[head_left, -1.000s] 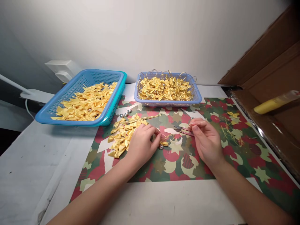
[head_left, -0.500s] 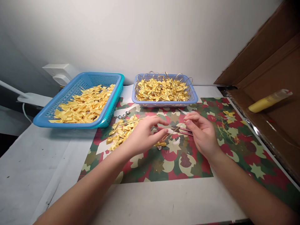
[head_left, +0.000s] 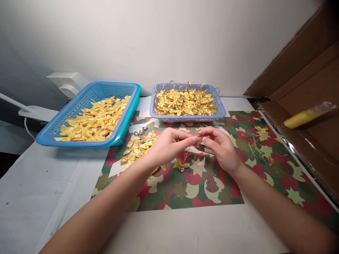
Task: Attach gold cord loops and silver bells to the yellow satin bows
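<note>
My left hand (head_left: pixel 174 141) and my right hand (head_left: pixel 221 146) meet fingertip to fingertip above the patterned sheet. The left thumb and forefinger are pinched together; what they hold is too small to make out. Dark thread snips (head_left: pixel 203 148) stick out from under my right palm, blades toward the left, and the right thumb and forefinger are also closed. Just below the hands lies a yellow ribbon bow (head_left: pixel 182 164) with a small silver bell (head_left: pixel 181 169) and a thin gold cord. A pile of yellow bows (head_left: pixel 136 151) is beside my left forearm, partly hidden by it.
A blue basket (head_left: pixel 79 141) of bows stands at left, and a periwinkle basket (head_left: pixel 188 119) of bows with gold loops at back. Several bells (head_left: pixel 140 131) sit near the pile. Cord scraps (head_left: pixel 261 151), a loose bow (head_left: pixel 261 129), a yellow tube (head_left: pixel 308 115) and cardboard (head_left: pixel 299 67) are at right.
My hands have come together, the left moving right and its fingers closing, the right moving slightly left with the snips. More of the bow with the bell shows now.
</note>
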Tool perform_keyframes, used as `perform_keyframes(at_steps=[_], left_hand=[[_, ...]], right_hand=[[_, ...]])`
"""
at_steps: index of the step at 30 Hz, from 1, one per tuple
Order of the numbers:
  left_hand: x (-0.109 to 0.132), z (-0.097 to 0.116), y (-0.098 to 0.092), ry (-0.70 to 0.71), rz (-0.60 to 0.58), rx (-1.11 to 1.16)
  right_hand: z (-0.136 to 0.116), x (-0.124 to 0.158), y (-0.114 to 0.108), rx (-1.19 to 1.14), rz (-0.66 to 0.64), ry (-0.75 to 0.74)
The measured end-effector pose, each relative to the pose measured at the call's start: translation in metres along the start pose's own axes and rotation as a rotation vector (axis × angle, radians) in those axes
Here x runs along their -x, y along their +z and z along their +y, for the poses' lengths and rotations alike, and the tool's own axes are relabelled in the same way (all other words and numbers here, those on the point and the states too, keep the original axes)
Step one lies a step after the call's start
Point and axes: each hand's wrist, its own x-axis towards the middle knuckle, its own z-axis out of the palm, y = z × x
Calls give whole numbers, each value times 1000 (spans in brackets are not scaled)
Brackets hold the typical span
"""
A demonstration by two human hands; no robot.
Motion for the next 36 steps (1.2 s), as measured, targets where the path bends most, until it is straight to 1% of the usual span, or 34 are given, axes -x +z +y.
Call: perform_keyframes(at_steps=[2, 4, 7, 10, 12, 17, 20, 24, 29, 32, 36], left_hand=[[1, 0, -1, -26, 29, 92], [2, 0, 0, -16, 26, 127], [3, 0, 2, 17, 2, 81], [4, 0, 5, 35, 16, 43], [4, -1, 6, 40, 38, 45], [2, -4, 4, 44, 115, 66], [3, -3, 3, 25, 113, 75], [3, 0, 5, 8, 109, 102], [2, 0, 7, 26, 109, 138], [1, -2, 7, 45, 109, 150], [1, -4, 8, 38, 117, 121]], right_hand=[[3, 4, 4, 132, -11, -40], [4, 9, 11, 315, -44, -80], [4, 17, 25, 536, -56, -111], [5, 24, 35, 619, -14, -135], [6, 27, 37, 626, -14, -156], [5, 28, 35, 629, -91, -167], [4, 27, 34, 627, -55, -141], [4, 27, 34, 540, 8, -117], [3, 24, 35, 439, -61, -92], [2, 21, 35, 369, -73, -52], [3, 19, 35, 361, -89, -39]])
